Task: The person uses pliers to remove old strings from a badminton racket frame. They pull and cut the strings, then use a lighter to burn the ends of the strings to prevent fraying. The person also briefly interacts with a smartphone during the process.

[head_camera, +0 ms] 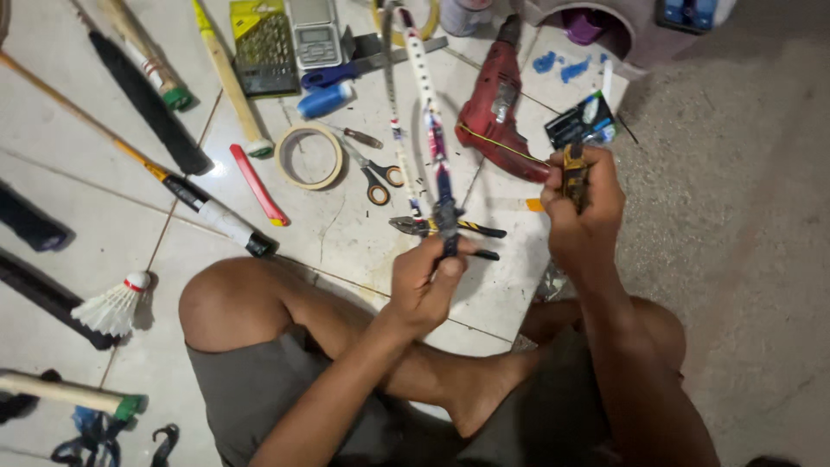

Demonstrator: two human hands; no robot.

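I sit cross-legged on a tiled floor. My left hand (425, 281) grips the lower part of a badminton racket frame (430, 112), which runs up and away from me. My right hand (581, 203) is closed around a small yellow and black tool (573, 173), held upright. A thin yellow string (501, 145) stretches taut from the racket frame to that tool. Pliers with yellow and black handles (450, 227) lie on the floor just beyond my left hand.
A red power drill (494, 108), scissors (376, 177), a tape roll (309, 156), a red utility knife (257, 183), a drill bit case (264, 47), a small scale (316, 33), several racket handles and a shuttlecock (112, 307) lie around. Carpet (743, 216) covers the right.
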